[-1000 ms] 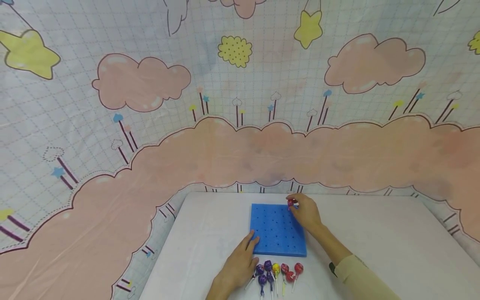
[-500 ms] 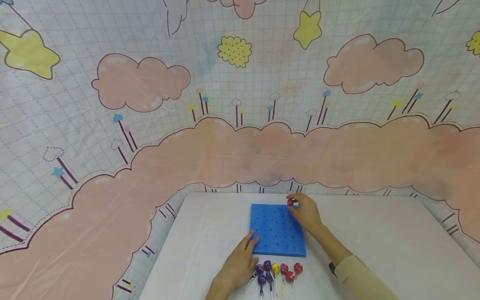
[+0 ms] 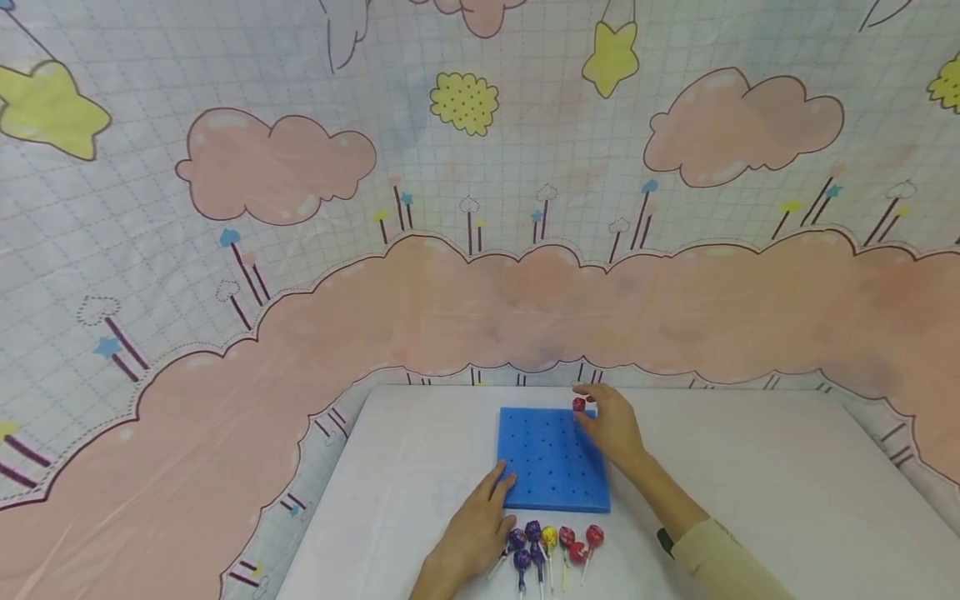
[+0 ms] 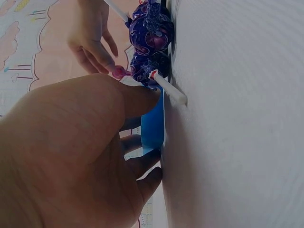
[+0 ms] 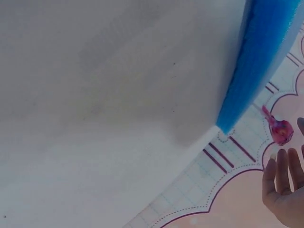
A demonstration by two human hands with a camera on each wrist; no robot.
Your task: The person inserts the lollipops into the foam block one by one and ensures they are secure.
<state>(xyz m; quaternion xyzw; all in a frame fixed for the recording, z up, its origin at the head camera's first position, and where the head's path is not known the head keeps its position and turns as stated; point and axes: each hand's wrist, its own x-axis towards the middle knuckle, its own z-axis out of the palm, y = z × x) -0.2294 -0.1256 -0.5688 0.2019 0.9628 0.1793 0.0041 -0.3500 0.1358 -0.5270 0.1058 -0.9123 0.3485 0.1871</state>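
A blue foam board (image 3: 536,471) with rows of small holes lies on the white table. At its far right corner a red-wrapped lollipop (image 3: 579,404) stands upright. My right hand (image 3: 617,427) is around that lollipop, thumb and fingers parted; the right wrist view shows a gap between the fingertips (image 5: 282,156) and the candy (image 5: 281,133). My left hand (image 3: 476,527) rests against the board's left edge near the front corner, its fingers fairly straight. Beside the left thumb are purple lollipops (image 4: 151,35), one with its white stick on the table.
In front of the board lie several wrapped lollipops: purple ones (image 3: 522,559), a yellow one (image 3: 550,536) and red ones (image 3: 595,534). The table (image 3: 750,467) ends at a patterned backdrop (image 3: 480,308) with clouds and stars.
My right thumb and fingers have parted from the red lollipop, which stays at the board's far corner. The left hand keeps its place; the head view has shifted slightly.
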